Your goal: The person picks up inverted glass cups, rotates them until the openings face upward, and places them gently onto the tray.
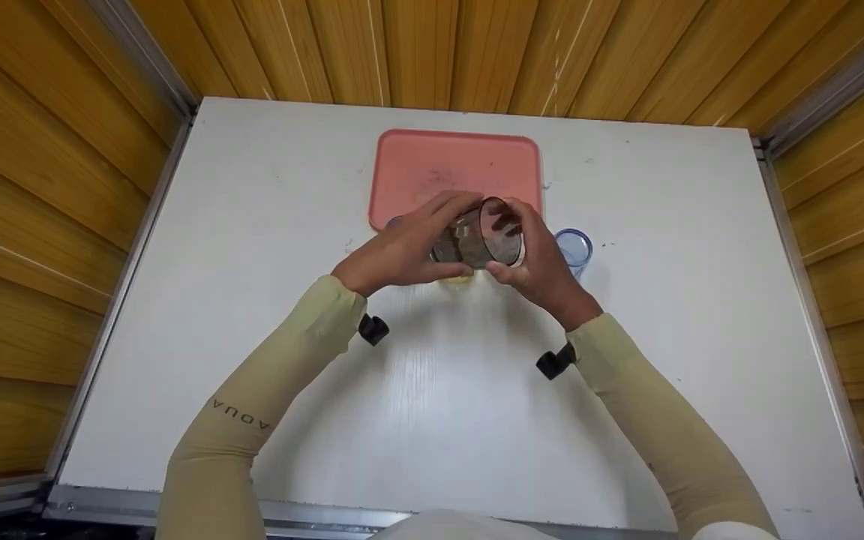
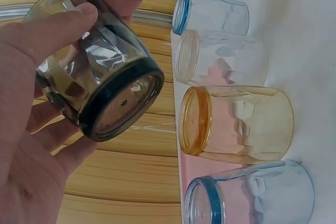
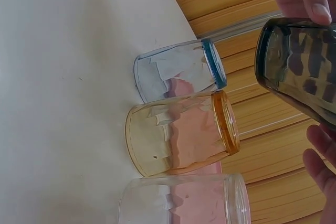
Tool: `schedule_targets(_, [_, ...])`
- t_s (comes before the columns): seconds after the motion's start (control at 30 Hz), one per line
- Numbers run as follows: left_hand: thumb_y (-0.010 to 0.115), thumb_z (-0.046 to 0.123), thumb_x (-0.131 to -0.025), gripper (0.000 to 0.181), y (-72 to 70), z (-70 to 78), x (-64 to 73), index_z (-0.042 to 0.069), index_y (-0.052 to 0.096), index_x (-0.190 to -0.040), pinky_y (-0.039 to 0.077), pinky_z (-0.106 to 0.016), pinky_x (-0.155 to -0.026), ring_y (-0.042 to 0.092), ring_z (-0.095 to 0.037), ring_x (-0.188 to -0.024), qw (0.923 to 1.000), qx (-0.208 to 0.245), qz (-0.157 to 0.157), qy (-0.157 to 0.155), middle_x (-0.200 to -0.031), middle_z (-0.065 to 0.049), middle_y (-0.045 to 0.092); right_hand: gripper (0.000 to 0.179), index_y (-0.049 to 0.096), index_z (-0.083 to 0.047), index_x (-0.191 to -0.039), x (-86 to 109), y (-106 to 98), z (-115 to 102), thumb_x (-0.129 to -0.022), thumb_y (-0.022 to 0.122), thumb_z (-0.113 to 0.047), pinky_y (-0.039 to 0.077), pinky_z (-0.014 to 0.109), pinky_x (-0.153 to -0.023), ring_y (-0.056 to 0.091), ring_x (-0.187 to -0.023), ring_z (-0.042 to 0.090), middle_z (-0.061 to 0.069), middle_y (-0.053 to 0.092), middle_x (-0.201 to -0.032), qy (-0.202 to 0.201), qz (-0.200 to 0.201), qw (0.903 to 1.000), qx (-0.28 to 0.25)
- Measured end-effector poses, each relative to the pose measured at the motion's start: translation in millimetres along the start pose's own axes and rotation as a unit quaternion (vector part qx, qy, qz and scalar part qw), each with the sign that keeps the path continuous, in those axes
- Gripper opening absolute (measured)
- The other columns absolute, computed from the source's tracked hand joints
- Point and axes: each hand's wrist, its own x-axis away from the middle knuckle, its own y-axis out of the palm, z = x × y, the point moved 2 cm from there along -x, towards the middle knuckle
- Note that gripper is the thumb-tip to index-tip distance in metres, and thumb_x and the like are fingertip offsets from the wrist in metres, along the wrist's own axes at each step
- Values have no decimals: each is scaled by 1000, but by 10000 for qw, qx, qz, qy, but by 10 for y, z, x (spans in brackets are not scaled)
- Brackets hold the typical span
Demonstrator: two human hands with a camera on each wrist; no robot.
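Dark glass (image 1: 468, 240), probably stiff, slick and breakable, best taken round its sides; left hand (image 1: 403, 246) and right hand (image 1: 542, 259) both grip it, fingers curved, spread to its width.

Layout as you face the white rectangular table (image 1: 417, 450): the pink rectangular tray (image 1: 462, 161) lies toward its far edge. Nearer you, four inverted see-through tumblers form a row; from your left stand a blue-based round tumbler (image 2: 268, 198), an amber round tumbler (image 2: 252, 124), a colourless round tumbler (image 2: 236, 59) and a light-blue round tumbler (image 2: 218, 15). Above the row, the smoke-grey transparent tumbler (image 1: 469, 240) tilts between your left hand (image 1: 402, 247) and right hand (image 1: 541, 259).
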Motion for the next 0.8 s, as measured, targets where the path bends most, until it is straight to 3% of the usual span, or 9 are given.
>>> schedule_targets(0.2, [74,46,-81,92,-13,29,-19,36,18,-153,40,-34,-112,34,-3,-140,9999,19,-89,-80,-156,15,26,85,30,-9,-145,19,-17,-11,-77,71,-41,44,42,-104,49,-121,18,6,47,-137,336,-158,9992,112])
schedule_targets(0.53, [76,45,-79,91,-12,44,-35,34,23,-152,40,-27,-110,35,2,-137,9998,61,-85,169,-153,18,28,91,32,-8,-144,18,-26,-40,-76,78,-49,43,43,-105,48,-122,18,7,48,-138,238,-171,9992,289])
schedule_targets(0.8, [76,41,-81,83,22,36,-58,28,30,-149,45,-25,-104,46,-8,-130,9984,157,-13,544,-149,11,37,97,33,-5,-143,14,1,-11,-74,76,-56,43,44,-105,49,-124,20,10,47,-138,4,-98,9992,391])
